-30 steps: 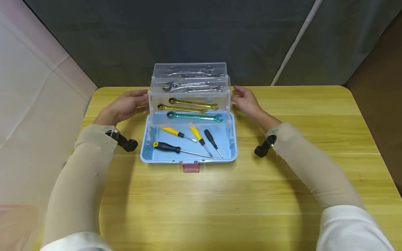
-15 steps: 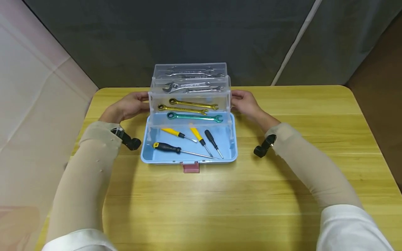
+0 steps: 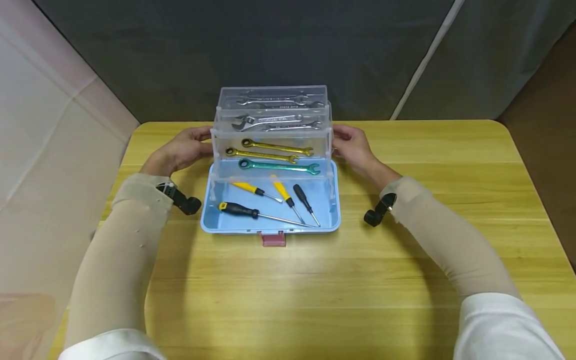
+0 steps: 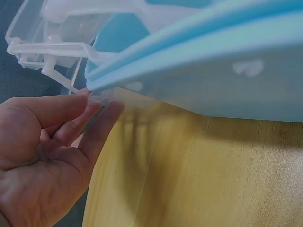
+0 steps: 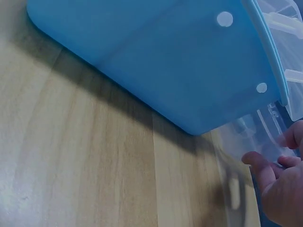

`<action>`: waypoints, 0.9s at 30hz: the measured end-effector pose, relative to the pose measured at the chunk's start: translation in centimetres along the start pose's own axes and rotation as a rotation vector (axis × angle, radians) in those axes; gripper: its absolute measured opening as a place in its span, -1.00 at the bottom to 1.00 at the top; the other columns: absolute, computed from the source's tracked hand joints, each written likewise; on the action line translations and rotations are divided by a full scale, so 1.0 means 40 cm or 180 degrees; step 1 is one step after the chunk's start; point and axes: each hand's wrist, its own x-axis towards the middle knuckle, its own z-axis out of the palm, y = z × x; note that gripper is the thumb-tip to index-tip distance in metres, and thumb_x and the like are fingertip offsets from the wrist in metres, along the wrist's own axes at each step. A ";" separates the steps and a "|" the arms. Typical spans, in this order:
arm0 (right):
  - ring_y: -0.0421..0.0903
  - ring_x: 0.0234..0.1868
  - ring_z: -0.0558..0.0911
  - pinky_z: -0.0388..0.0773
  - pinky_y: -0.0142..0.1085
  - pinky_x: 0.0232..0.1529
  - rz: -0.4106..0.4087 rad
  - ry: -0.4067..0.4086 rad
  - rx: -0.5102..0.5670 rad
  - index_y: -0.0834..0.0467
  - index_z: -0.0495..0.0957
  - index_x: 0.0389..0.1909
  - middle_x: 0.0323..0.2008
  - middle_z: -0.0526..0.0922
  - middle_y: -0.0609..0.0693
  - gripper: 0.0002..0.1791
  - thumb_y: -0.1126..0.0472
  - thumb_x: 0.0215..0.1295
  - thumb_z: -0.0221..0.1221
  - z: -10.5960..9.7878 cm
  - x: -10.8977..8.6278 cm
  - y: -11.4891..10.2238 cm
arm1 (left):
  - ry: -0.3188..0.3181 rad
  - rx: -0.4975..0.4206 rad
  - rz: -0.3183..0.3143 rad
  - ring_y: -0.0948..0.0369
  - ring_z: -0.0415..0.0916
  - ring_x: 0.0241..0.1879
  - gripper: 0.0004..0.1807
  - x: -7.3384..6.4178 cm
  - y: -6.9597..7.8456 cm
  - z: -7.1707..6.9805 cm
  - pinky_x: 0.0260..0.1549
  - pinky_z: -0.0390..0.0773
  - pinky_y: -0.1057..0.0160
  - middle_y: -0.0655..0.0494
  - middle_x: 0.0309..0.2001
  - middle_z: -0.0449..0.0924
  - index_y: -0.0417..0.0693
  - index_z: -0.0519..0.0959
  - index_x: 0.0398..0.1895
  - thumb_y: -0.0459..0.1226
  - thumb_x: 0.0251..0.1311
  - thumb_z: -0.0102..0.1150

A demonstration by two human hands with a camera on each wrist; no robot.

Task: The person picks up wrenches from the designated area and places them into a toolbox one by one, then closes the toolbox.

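A toolbox with a blue base (image 3: 225, 231) stands open, its clear trays (image 3: 215, 150) fanned up and back in steps. The trays hold a green wrench (image 3: 279, 167), two gold wrenches (image 3: 263, 156), an adjustable wrench (image 3: 270, 121) and several silver wrenches. Screwdrivers (image 3: 240, 210) lie in the base. At the back left corner my left hand (image 3: 182, 150) pinches the edge of the clear lid between thumb and fingers. My right hand (image 3: 354, 147) grips the clear lid (image 5: 246, 135) at the back right corner. The trays hide most of the lid in the head view.
The toolbox sits near the back edge of a wooden table (image 3: 297, 295). A dark curtain (image 3: 337, 55) hangs behind it. A red latch (image 3: 273, 240) sticks out at the box's front. Wrist cameras (image 3: 186, 204) are strapped to both wrists.
My left hand has moved in toward the box, and the fingers of both hands have closed on the lid's sides. The topmost tray has risen slightly.
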 end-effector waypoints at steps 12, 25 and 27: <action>-0.05 0.31 0.53 0.54 -0.24 0.22 -0.0528 0.0012 0.0217 0.10 0.44 0.41 0.34 0.49 0.04 -0.48 0.41 0.48 0.12 -0.010 -0.013 -0.017 | 0.0339 -0.0239 0.0340 0.15 0.34 0.29 -0.35 -0.025 0.004 0.001 0.34 0.40 0.17 -0.02 0.53 0.19 0.05 0.13 0.62 -0.37 0.54 -0.02; 0.03 0.18 0.58 0.66 -0.22 0.05 -0.0867 0.0077 0.0230 0.24 0.54 0.00 0.08 0.56 0.10 -0.67 0.04 0.60 0.02 -0.047 -0.089 -0.143 | 0.0390 -0.1220 0.0580 0.03 0.33 0.30 -0.21 -0.134 0.095 0.004 -0.02 0.63 0.35 0.05 0.25 0.38 -0.13 0.40 0.15 0.36 0.36 -0.32; 0.05 0.25 0.53 0.61 -0.14 0.14 -0.0782 0.0021 0.0093 0.22 0.45 0.10 0.16 0.50 0.12 -0.59 -0.05 0.62 -0.05 -0.041 -0.120 -0.166 | 0.0384 -0.1215 0.0592 0.00 0.27 0.39 -0.18 -0.154 0.107 0.016 0.17 0.56 0.22 -0.03 0.34 0.33 -0.12 0.38 0.23 0.37 0.35 -0.31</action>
